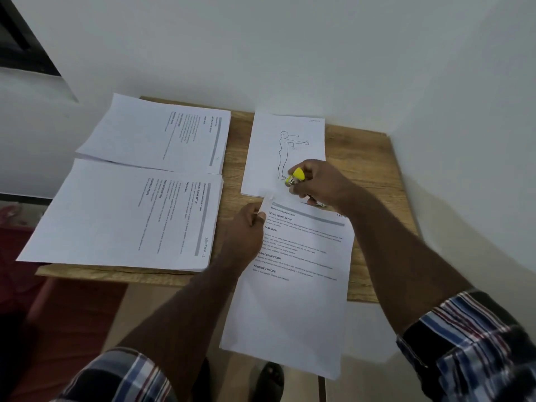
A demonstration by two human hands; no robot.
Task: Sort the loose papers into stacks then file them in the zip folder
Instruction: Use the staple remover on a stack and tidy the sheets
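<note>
Wood grain: a pale, knotty-grained bench (368,169) is sitting pushed into a corner, its far and right edges meeting the wall.
Wall: smooth, matt, pale grey-white plaster (290,47) is rising behind and to the right of the bench.
Dark frame: a black-edged opening (20,39) is showing at the upper left of the room.
Floor: a reddish patch (72,309) is lying below the bench's near-left edge.
Far-left stack (156,134): flat white printed sheets are lying at the far-left corner, overhanging the left edge, text running sideways.
Near-left stack (121,219): a thicker rectangular pile is lying along the near-left edge, handwritten "SECTION" on its margin.
Figure sheet (287,152): a white page with a line drawing of a standing person, arm outstretched, is lying near the far edge, right of middle.
Near stack (293,285): printed sheets with bold headings are hanging off the near edge toward the person.
Left hand (246,227): its thumb and fingers are pinching the upper-left corner of the near stack.
Right hand (316,184): it is gripping a small yellow stapler (295,177), curled round it at the top edge of the near stack, over the figure sheet's lower corner.
Sleeves: plaid cloth in blue, white and dark red (470,343) is sitting rolled at both forearms.
</note>
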